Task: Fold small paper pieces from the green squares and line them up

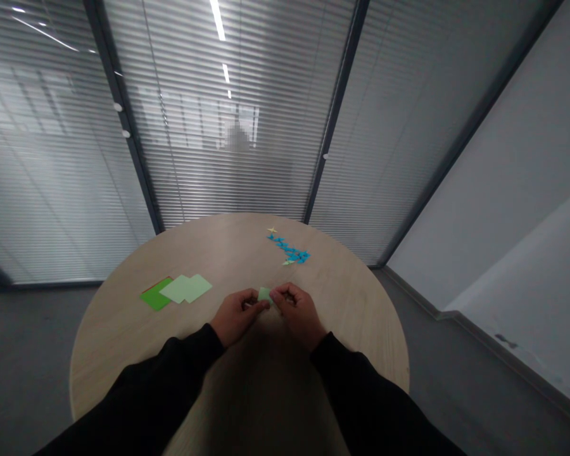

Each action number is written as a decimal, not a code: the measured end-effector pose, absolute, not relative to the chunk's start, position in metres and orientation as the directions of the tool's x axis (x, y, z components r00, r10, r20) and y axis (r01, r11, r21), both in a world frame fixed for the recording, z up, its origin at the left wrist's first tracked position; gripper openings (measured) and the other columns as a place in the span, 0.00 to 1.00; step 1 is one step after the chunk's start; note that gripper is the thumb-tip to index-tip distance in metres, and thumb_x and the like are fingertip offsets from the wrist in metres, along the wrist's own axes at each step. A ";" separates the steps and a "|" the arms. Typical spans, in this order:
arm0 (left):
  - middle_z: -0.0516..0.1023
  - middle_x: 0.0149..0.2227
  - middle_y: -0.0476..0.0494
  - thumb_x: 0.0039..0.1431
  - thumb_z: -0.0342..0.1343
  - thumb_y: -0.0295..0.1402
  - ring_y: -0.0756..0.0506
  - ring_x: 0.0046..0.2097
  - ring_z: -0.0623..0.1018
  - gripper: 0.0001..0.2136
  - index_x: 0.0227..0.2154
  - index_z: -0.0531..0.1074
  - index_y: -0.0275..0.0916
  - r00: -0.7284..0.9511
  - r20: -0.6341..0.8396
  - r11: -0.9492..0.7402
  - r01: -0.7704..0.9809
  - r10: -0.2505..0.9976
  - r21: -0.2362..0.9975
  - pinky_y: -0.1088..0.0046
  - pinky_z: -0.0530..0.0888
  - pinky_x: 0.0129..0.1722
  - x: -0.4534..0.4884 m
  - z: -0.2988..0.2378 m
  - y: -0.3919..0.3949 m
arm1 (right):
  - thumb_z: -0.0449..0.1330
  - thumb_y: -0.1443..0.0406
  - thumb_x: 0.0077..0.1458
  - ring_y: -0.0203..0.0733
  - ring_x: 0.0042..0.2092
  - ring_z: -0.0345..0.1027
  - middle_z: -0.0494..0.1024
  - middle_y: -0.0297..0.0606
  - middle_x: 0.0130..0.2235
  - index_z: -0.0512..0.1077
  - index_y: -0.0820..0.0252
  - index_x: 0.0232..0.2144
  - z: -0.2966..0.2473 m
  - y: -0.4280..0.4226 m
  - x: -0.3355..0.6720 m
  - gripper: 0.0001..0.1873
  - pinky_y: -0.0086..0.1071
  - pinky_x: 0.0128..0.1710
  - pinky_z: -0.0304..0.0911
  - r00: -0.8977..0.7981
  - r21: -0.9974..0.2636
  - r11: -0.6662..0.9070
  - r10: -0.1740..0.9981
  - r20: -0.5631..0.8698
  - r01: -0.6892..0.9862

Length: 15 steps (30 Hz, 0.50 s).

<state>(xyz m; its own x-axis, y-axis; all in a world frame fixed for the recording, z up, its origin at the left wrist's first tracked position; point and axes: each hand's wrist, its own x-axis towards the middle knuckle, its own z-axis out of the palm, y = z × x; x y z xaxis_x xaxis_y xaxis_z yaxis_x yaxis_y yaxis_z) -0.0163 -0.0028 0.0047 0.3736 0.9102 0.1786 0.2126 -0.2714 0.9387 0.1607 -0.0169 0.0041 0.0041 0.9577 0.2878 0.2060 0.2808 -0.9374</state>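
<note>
A small piece of pale green paper (pixel 265 294) is pinched between my two hands, just above the near middle of the round table. My left hand (pixel 237 313) grips its left edge between thumb and fingers. On the other side, my right hand (pixel 298 311) pinches the right edge and covers part of it. The paper looks smaller than the flat sheets nearby; its folds are too small to make out. To the left lie pale green square sheets (pixel 197 288), overlapping a bright green sheet (pixel 158 297) with a thin red edge showing behind it.
Several small folded blue paper pieces (pixel 289 250) lie in a line on the wooden table (pixel 361 304), beyond my right hand. A yellow folded piece (pixel 272 230) sits at their far end, a pale green one (pixel 287 262) at the near end. Glass panels with blinds (pixel 232 177) stand behind.
</note>
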 end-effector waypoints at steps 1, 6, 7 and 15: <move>0.77 0.27 0.47 0.58 0.58 0.47 0.47 0.29 0.72 0.16 0.31 0.76 0.36 0.371 0.185 -0.281 0.223 0.910 0.934 0.72 0.66 0.30 -0.016 0.005 -0.003 | 0.62 0.55 0.55 0.36 0.27 0.65 0.73 0.33 0.25 0.73 0.59 0.31 0.004 -0.017 0.160 0.13 0.28 0.25 0.58 -0.005 -0.942 0.275 0.960 0.279 0.195; 0.78 0.29 0.44 0.59 0.56 0.47 0.46 0.30 0.73 0.17 0.33 0.76 0.36 0.363 0.204 -0.296 0.219 0.909 0.930 0.71 0.68 0.32 -0.015 0.005 -0.003 | 0.63 0.56 0.54 0.36 0.28 0.66 0.75 0.33 0.26 0.73 0.59 0.29 0.003 -0.017 0.159 0.12 0.28 0.27 0.59 -0.058 -0.934 0.290 0.957 0.284 0.209; 0.78 0.30 0.44 0.59 0.57 0.47 0.46 0.30 0.73 0.17 0.34 0.76 0.36 0.362 0.200 -0.284 0.195 0.910 0.939 0.71 0.68 0.32 -0.015 0.005 -0.003 | 0.63 0.56 0.54 0.36 0.28 0.66 0.74 0.33 0.26 0.73 0.59 0.28 0.004 -0.017 0.159 0.13 0.28 0.27 0.59 -0.051 -0.930 0.296 0.955 0.292 0.217; 0.79 0.30 0.43 0.58 0.57 0.47 0.46 0.31 0.73 0.17 0.34 0.76 0.35 0.422 0.170 -0.271 0.191 0.891 0.944 0.71 0.68 0.32 -0.016 0.002 -0.001 | 0.62 0.53 0.54 0.35 0.25 0.62 0.70 0.31 0.23 0.72 0.59 0.29 0.005 -0.020 0.156 0.14 0.28 0.24 0.55 -0.043 -0.956 0.246 0.969 0.242 0.161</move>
